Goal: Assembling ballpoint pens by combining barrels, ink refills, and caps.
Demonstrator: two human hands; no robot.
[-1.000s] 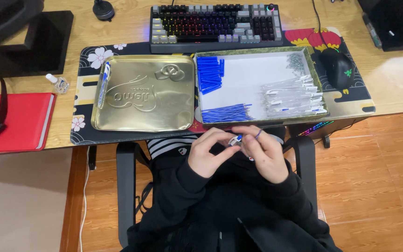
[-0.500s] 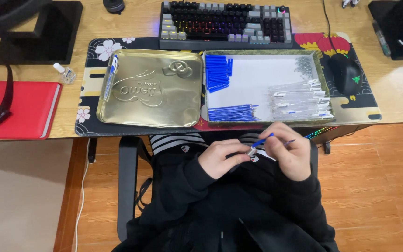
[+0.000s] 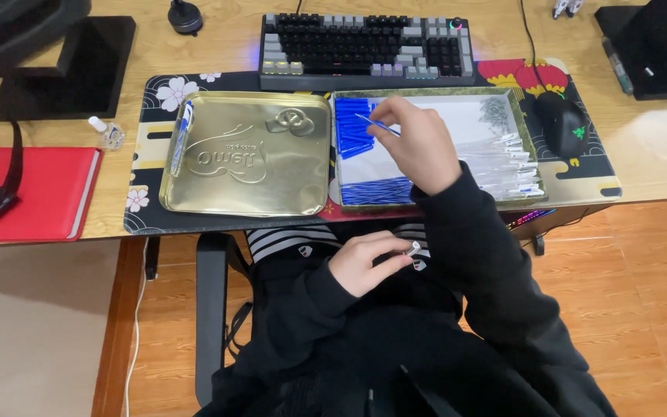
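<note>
Desk: tray (image 3: 512,99) right of lid (image 3: 248,154). Right hand (image 3: 418,143) pinches 1 blue refill (image 3: 376,124) over tray, axis slanting left-up. Left hand (image 3: 364,262) pinches small clear barrel (image 3: 413,249) below desk.

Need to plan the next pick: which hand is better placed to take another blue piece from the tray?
The right hand. It is over the tray beside the blue pieces, pinching a thin blue stick. The left hand is down at the lap, holding a small clear part.
</note>
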